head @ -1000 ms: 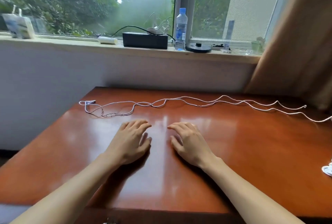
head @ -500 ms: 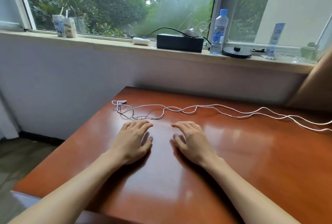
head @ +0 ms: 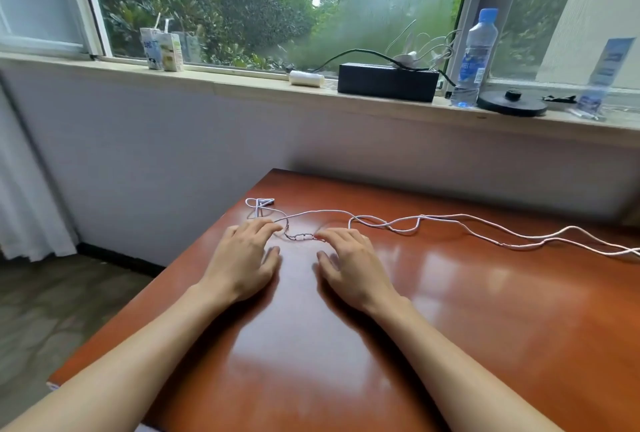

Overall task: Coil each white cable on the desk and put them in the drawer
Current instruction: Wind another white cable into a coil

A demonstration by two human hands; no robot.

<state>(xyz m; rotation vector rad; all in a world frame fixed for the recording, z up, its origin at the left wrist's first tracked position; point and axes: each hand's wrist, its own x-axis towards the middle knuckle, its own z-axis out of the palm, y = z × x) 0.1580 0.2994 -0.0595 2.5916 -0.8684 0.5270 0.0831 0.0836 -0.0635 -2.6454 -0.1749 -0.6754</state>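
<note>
Hands lie palm-down on the counter (head: 485, 327): left hand (head: 242, 258) and right hand (head: 349, 265), each grip loose, holding nothing. White cable (head: 386, 223) lies uncoiled along the far side, its tangled stretch at the fingertips (head: 273, 226).

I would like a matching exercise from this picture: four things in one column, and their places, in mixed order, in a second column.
Things:
1. white cable
2. water bottle
3. drink cartons
4. black box

Places:
A. far left on the windowsill
B. stretched across the desk
C. on the sill, right of the black box
D. on the sill, right of the white roll

Pairs: 1-B, 2-C, 3-A, 4-D
</note>
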